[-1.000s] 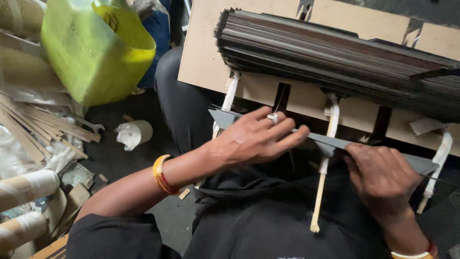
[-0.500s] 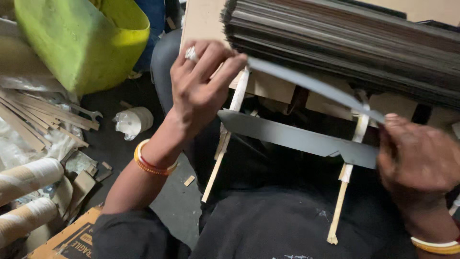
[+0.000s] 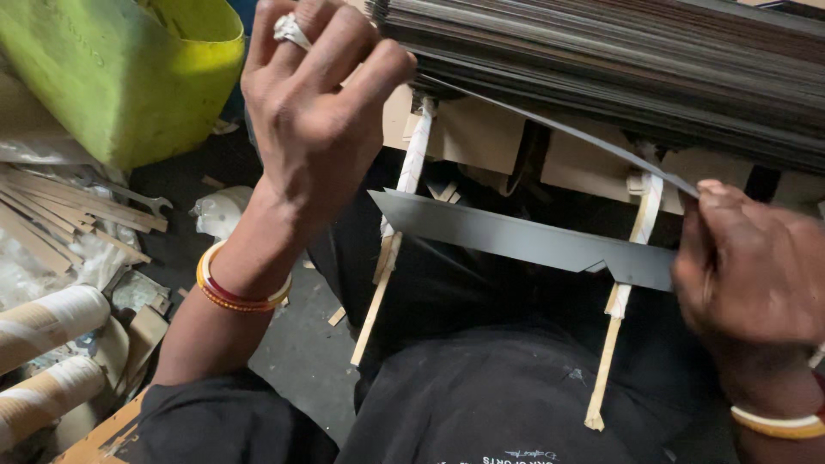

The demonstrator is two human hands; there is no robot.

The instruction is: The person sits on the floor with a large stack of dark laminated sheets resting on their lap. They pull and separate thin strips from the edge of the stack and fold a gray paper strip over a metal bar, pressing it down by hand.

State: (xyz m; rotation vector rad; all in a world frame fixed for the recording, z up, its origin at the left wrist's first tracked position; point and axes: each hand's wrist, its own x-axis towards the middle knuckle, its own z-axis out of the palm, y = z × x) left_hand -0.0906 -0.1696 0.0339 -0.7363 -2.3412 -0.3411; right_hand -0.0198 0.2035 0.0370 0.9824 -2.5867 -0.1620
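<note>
The left hand (image 3: 314, 112), raised with a ring on one finger, pinches one end of a thin dark grey strip (image 3: 559, 131) just under the thick stack of dark flat sheets (image 3: 619, 60). The right hand (image 3: 752, 275) grips the strip's other end together with the end of a flat grey metal blade-shaped piece (image 3: 516, 241), which lies across two pale wooden sticks (image 3: 391, 249) above the lap. A lime-green plastic tub (image 3: 112, 77) stands to the left.

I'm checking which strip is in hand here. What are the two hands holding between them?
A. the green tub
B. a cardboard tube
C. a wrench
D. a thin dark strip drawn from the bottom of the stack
D: the left hand pinches one end of the thin dark strip at the stack of dark sheets, and the right hand holds its other end.
</note>
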